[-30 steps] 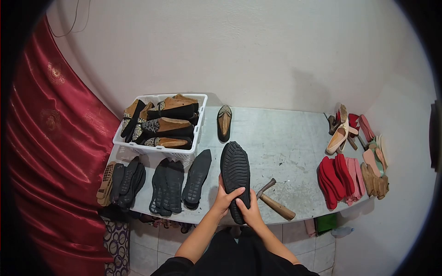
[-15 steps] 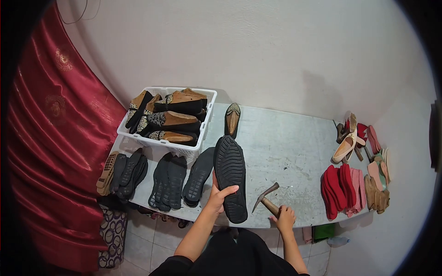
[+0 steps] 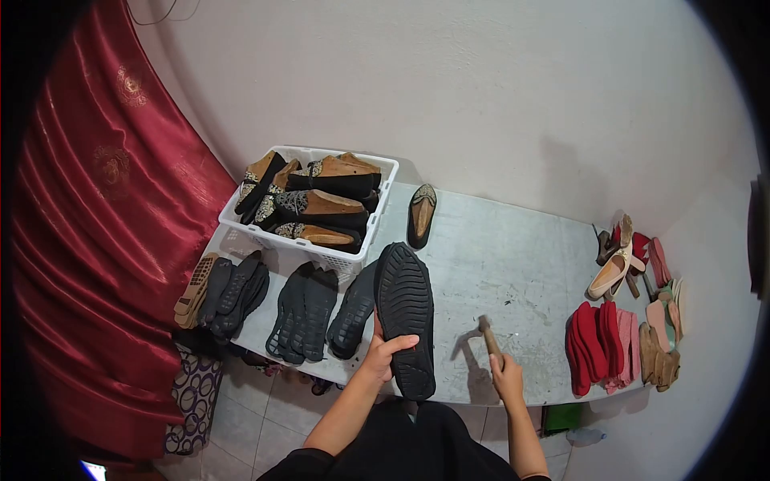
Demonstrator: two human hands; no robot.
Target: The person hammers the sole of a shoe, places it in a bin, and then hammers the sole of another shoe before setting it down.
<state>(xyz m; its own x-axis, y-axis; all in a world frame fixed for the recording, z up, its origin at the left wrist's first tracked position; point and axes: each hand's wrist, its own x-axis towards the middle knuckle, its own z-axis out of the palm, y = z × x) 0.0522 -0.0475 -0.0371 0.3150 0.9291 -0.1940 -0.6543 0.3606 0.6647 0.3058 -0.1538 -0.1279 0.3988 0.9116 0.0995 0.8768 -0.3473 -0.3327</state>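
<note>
My left hand [image 3: 383,357] grips a black shoe [image 3: 405,309] near its heel, the ridged sole facing up and the toe pointing to the wall. In my right hand [image 3: 506,380] is the wooden handle of a hammer [image 3: 491,338], its head raised over the table and casting a shadow. Behind the held shoe, a dark shoe with a patterned toe [image 3: 421,216] stands on the table. Black soles [image 3: 303,313] lie in groups left of my left hand, one group partly hidden by the held shoe.
A white basket [image 3: 309,248] of black shoes with wooden lasts stands at the back left of the table [image 3: 529,268]. Red soles [image 3: 593,345], pink and tan ones, and a beige shoe [image 3: 609,272] lie at the right. A red curtain [image 3: 104,240] hangs at the left.
My right hand has lifted the hammer off the table and turned it more upright. My left hand still holds the shoe. The whole view has shifted slightly.
</note>
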